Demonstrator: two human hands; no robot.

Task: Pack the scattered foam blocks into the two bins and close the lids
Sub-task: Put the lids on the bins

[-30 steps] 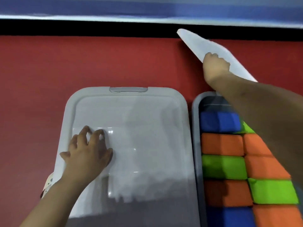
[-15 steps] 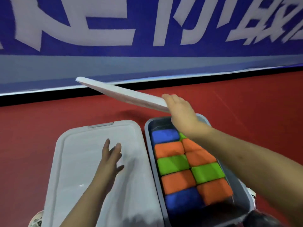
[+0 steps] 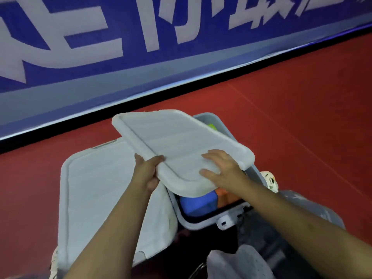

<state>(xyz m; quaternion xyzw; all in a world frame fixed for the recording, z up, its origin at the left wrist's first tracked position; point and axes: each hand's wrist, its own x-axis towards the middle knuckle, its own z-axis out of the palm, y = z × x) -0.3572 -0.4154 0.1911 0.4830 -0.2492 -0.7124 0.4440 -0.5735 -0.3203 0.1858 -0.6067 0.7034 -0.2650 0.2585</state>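
The pale grey plastic lid (image 3: 181, 150) hangs tilted over the open grey bin (image 3: 201, 220), hiding most of the foam blocks — only a blue block (image 3: 197, 204) and slivers of orange and green show. The left hand (image 3: 147, 170) grips the lid's left edge, its fingers seemingly curled beneath; the right hand (image 3: 223, 170) lies on top, fingers spread.

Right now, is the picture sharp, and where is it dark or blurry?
Head view: soft throughout, the banner lettering smeared by motion; wide-angle bend curves the floor edge; the lid is evenly lit with no glare; the bottom edge falls into deep shadow, and the blocks under the lid sit dim.
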